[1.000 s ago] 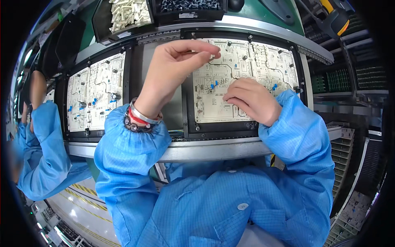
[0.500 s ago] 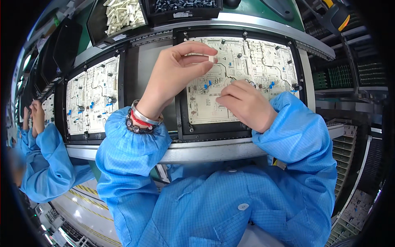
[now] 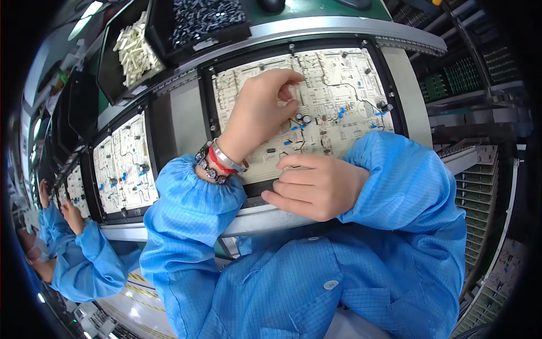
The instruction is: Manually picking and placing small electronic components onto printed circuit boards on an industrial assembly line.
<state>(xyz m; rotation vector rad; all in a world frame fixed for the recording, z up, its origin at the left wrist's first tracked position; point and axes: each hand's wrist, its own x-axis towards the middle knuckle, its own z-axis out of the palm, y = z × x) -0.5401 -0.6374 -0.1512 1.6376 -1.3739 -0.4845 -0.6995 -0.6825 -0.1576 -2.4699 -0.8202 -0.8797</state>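
My left hand (image 3: 262, 107), with bracelets at the wrist, is over the middle of a pale printed circuit board (image 3: 350, 68) in a black frame (image 3: 399, 113). Its thumb and fingers curve in a closed grip round a small white connector, which barely stands out against the pale board. My right hand (image 3: 316, 186) hovers at the board's near edge, fingers apart and loosely bent, with nothing in it. Blue and black round components (image 3: 303, 119) stand on the board between my hands. The left hand covers part of the board's middle.
A bin of white connectors (image 3: 135, 53) and a bin of dark parts (image 3: 206, 20) stand beyond the frame. Another framed board (image 3: 127, 164) lies to the left. Metal rails (image 3: 339, 24) border the line. A co-worker (image 3: 79, 254) works at far left; racks (image 3: 474, 209) stand at right.
The view has shifted, so the board appears further left. My left hand has turned downward over the board. My right hand has drawn back to the near edge and its fingers have spread.
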